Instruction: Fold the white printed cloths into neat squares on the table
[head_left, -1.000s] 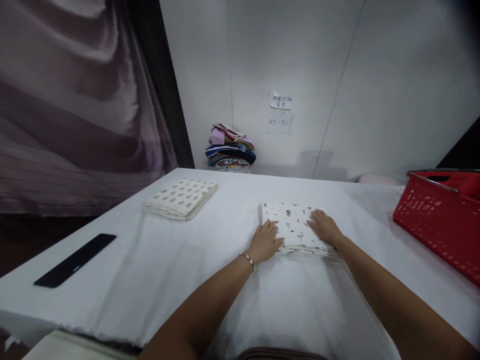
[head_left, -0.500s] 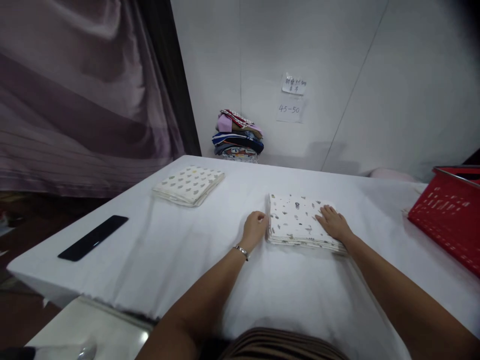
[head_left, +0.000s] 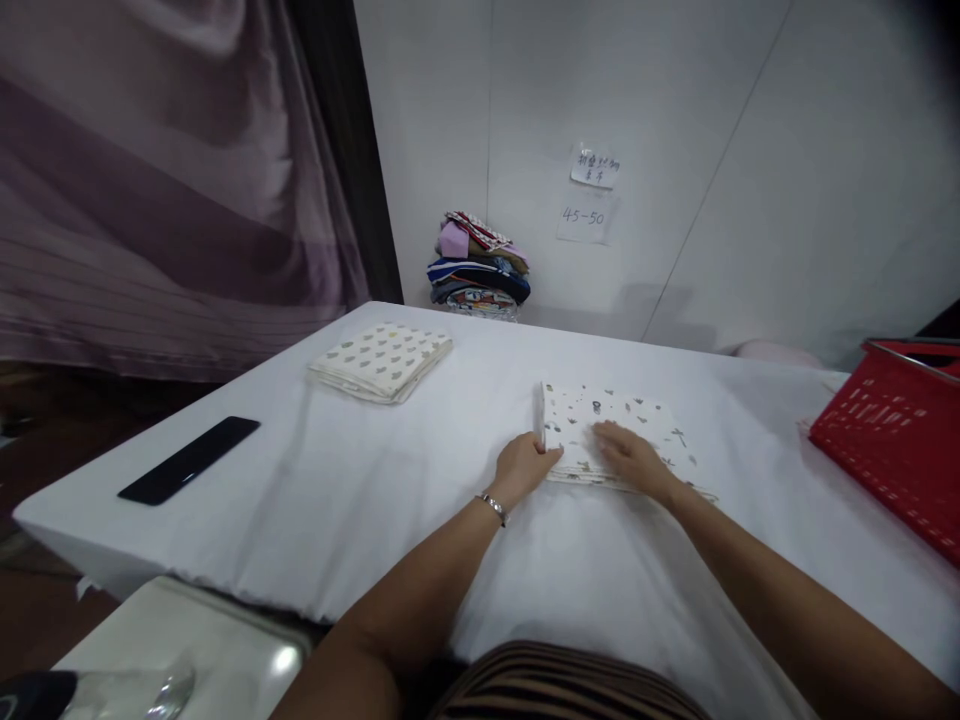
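A folded white cloth (head_left: 645, 415) with small scattered prints lies on the white-covered table in front of me. At its near left corner my left hand (head_left: 525, 465) grips the edge, thumb on top and the fingers hidden under or behind the layers. My right hand (head_left: 631, 460) rests flat on the upper face of the cloth, fingers stretched out and slightly blurred. Farther off to the left is a second folded cloth (head_left: 382, 360), cream with grey-green heart-like shapes, touched by neither hand.
On the left of the table (head_left: 360, 500) lies a flat black slab (head_left: 189, 460). A red basket (head_left: 892, 440) stands at the right edge. Behind the table is a stack of folded fabrics (head_left: 480, 270) against the wall. A white surface (head_left: 180, 640) sits low at the left front.
My right hand has slid left from the cloth's right side toward its middle. My left hand has moved from beside the left edge to grip the near left corner.
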